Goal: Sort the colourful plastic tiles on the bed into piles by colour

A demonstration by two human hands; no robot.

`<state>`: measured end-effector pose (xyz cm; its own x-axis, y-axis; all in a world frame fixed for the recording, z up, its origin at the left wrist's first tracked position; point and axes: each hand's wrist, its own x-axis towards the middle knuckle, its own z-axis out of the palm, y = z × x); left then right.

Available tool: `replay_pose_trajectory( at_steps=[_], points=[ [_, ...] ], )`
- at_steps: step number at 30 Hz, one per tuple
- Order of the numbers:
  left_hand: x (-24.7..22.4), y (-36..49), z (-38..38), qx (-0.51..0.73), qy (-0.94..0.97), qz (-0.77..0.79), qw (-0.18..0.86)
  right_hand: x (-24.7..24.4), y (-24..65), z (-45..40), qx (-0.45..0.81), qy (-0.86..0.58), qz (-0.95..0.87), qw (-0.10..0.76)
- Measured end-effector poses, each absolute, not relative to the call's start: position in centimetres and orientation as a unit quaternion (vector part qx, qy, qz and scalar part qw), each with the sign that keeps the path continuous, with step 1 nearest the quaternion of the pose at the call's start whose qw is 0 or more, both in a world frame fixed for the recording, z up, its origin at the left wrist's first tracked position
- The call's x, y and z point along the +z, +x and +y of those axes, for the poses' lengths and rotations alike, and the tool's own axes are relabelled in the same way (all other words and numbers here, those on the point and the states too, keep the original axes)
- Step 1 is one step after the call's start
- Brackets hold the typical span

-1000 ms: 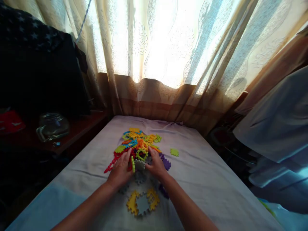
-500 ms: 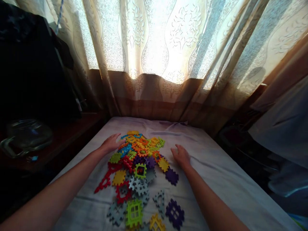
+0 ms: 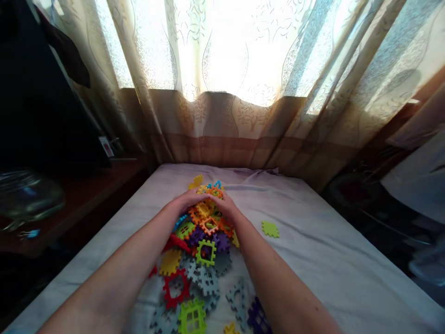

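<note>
Well to the left of the left hand (image 3: 190,198), a clear glass vessel (image 3: 31,195) stands on a dark surface. On the near side of that hand, a yellow piece (image 3: 170,262) and a red frame piece (image 3: 167,293) lie on a pale sheet (image 3: 313,260). The left hand is open and cupped against the heap of toothed pieces (image 3: 203,212); its fingers are partly hidden. The heap lies between the two hands and spreads toward the wearer. The right hand (image 3: 225,205) is likewise open, curved around the heap's other side; the hands come together over it, contact unconfirmed. Nearer the wearer than the right hand lies a purple piece (image 3: 257,315), partly behind the forearm. Right of that hand, apart from the heap, lies a lime piece (image 3: 270,229).
</note>
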<state>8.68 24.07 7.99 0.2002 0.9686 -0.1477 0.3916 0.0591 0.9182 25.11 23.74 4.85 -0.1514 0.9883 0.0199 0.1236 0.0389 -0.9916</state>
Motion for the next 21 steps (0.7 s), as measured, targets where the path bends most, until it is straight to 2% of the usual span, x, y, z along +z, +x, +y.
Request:
replay_pose_trajectory(
  at_steps=[2, 7, 11, 14, 17, 21],
  points=[
    [9.1, 8.9, 22.7, 0.313, 0.615, 0.531, 0.491, 6.0, 24.8, 22.8, 0.544, -0.459, -0.546, 0.442],
    [11.6, 6.5, 16.5, 0.315, 0.622, 0.508, 0.506, 8.2, 25.8, 17.5, 0.564, -0.403, -0.597, 0.403],
    [12.8, 4.1, 9.8, 0.254, 0.7, 0.503, 0.44, 9.0, 27.7, 12.0, 0.567, -0.342, -0.675, 0.324],
    [12.9, 2.4, 5.2, 0.225, 0.734, 0.525, 0.367, 9.4, 30.3, 8.1, 0.499, -0.367, -0.728, 0.293],
    [12.1, 1.1, 1.4, 0.186, 0.756, 0.553, 0.297, 9.2, 33.7, 3.7, 0.372, -0.443, -0.77, 0.269],
    [9.4, 1.0, -2.3, 0.155, 0.803, 0.544, 0.188, 7.0, 35.9, -2.3, 0.254, -0.468, -0.837, 0.124]
  ],
)
